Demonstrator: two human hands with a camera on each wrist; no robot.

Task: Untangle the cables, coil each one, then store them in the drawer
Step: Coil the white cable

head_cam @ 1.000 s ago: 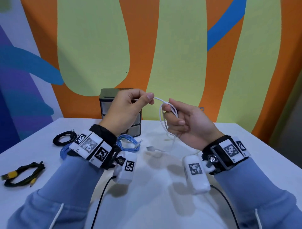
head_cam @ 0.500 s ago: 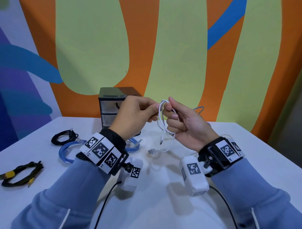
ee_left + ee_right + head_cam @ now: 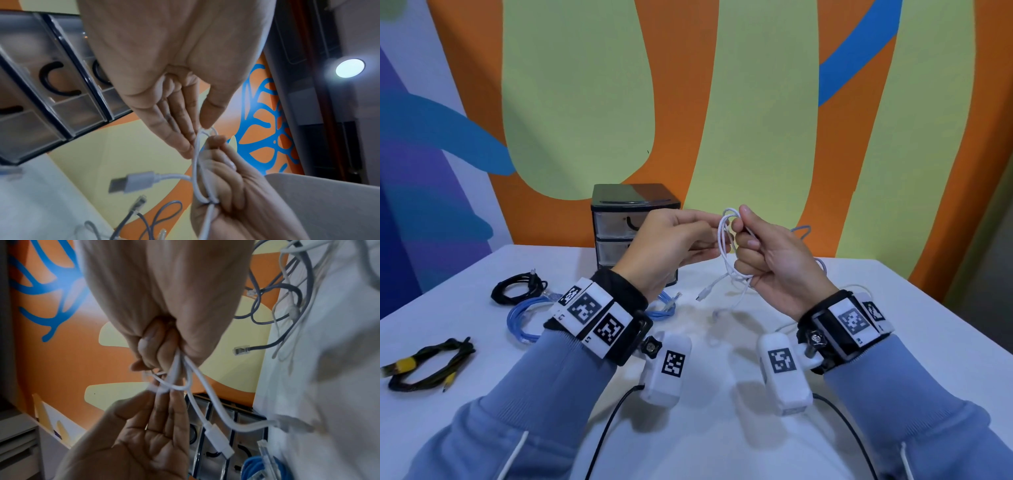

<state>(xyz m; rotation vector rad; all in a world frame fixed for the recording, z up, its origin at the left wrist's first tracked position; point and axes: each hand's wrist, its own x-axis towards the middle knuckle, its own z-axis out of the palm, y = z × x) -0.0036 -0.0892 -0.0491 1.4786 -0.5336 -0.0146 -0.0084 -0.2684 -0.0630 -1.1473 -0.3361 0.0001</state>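
A white USB cable [image 3: 726, 240] hangs in loops above the table between both hands. My right hand [image 3: 743, 236] grips the loops in a fist, thumb on top. My left hand [image 3: 714, 240] pinches the top of the loop with thumb and fingertips, right against the right hand. In the left wrist view the cable [image 3: 197, 170] runs down past the right hand's curled fingers, and its USB plug [image 3: 133, 181] sticks out to the left. The plug [image 3: 703, 294] dangles just above the table. The black drawer unit [image 3: 635, 219] stands behind my left hand with its drawers closed.
On the white table [image 3: 722, 428] to the left lie a coiled blue cable [image 3: 524, 318], a coiled black cable [image 3: 517, 291] and a black cable with yellow ends [image 3: 424, 363]. A grey cable [image 3: 803, 229] and thin white cable [image 3: 822, 270] lie tangled behind my right hand.
My left hand has carried its strand rightward up to my right hand, forming another loop there. Both hands have risen slightly, and the free tail with the USB plug has shortened.
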